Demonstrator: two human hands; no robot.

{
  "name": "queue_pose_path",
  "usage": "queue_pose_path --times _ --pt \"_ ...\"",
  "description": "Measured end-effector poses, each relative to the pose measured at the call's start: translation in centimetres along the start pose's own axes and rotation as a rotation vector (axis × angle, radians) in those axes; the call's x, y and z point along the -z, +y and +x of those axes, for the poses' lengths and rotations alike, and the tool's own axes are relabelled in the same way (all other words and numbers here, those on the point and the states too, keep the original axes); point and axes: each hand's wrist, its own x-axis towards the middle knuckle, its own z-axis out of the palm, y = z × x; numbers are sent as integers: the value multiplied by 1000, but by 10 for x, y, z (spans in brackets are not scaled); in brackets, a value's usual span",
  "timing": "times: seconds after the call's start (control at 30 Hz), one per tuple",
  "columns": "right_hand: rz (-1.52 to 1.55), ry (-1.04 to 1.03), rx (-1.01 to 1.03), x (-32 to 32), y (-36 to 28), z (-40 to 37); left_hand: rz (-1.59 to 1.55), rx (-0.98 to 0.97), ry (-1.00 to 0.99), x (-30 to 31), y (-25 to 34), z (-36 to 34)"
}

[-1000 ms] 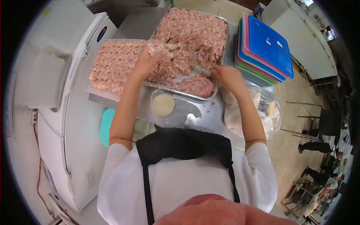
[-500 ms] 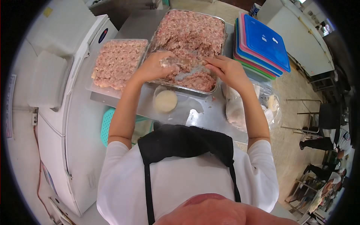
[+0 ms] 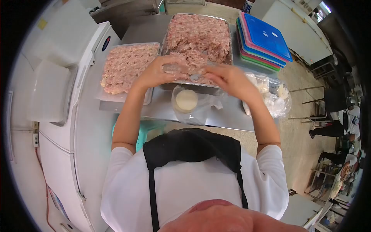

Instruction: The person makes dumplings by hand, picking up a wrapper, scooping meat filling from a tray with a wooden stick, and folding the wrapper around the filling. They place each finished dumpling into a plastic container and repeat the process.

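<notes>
A deep metal tray (image 3: 197, 29) of pinkish ground meat stands on the steel table ahead. Over its near end, my left hand (image 3: 163, 72) is curled around a greyish-pink lump that looks like ground meat. My right hand (image 3: 228, 79) is across from it, fingers stretched toward the left hand and thumb apart, slightly blurred; I see nothing held in it. Just in front of the tray, a pale round stack (image 3: 186, 100), like dough wrappers, lies in clear plastic. To the left, a flat tray (image 3: 129, 65) carries rows of meat portions, close to my left forearm.
Stacked coloured lids or boxes (image 3: 266, 36) stand at the right of the steel table (image 3: 162, 106). A clear plastic bag (image 3: 276, 96) with white contents sits by my right forearm. White freezers (image 3: 92, 116) line the left. Other people (image 3: 342, 121) are far right.
The view has shifted, so the trays appear farther right or lower. My right hand has gone from a pinch to stretched fingers. My left hand stays curled over the tray.
</notes>
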Motion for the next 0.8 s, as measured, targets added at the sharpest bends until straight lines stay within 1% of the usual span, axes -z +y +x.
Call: queue_pose_path --times 0.07,0.1,0.17,0.2,0.27,0.3,0.33,0.4,0.43,0.5,0.53,0.6,0.63,0.7,0.77,0.8 --pt "99 12 49 -34 -6 7 118 -10 -5 15 -6 -16" --pt "-8 11 27 -33 -14 12 177 -15 -4 21 -10 -24" --pt "-220 6 -14 -26 -35 23 169 71 113 26 -22 -47" --pt "-290 71 -15 -28 -49 28 166 117 173 30 -28 -58" --pt "-293 100 18 -48 -76 34 -97 110 99 43 -42 -73" --pt "-296 116 31 -58 -89 37 -230 105 59 50 -40 -79" --pt "-372 10 -45 -68 -99 40 -135 80 93 55 -36 -86" --pt "-296 12 -38 -71 -105 48 58 29 162 67 -26 -101" --pt "-256 12 -29 -72 -109 54 58 56 194 73 -25 -111" --pt "-65 30 -70 -76 -126 60 59 115 252 84 -25 -130" --pt "33 40 -94 -80 -134 62 -8 119 260 88 -26 -137" --pt "9 3 -85 -113 -140 65 -141 129 274 94 -30 -148" --pt "2 -18 -83 -133 -140 64 -65 150 269 99 -36 -155" --pt "140 12 -154 -163 -136 65 89 191 263 114 -53 -165" --pt "314 55 -244 -177 -132 62 141 234 326 134 -64 -184" --pt "440 116 -313 -190 -122 57 168 256 352 145 -70 -194"
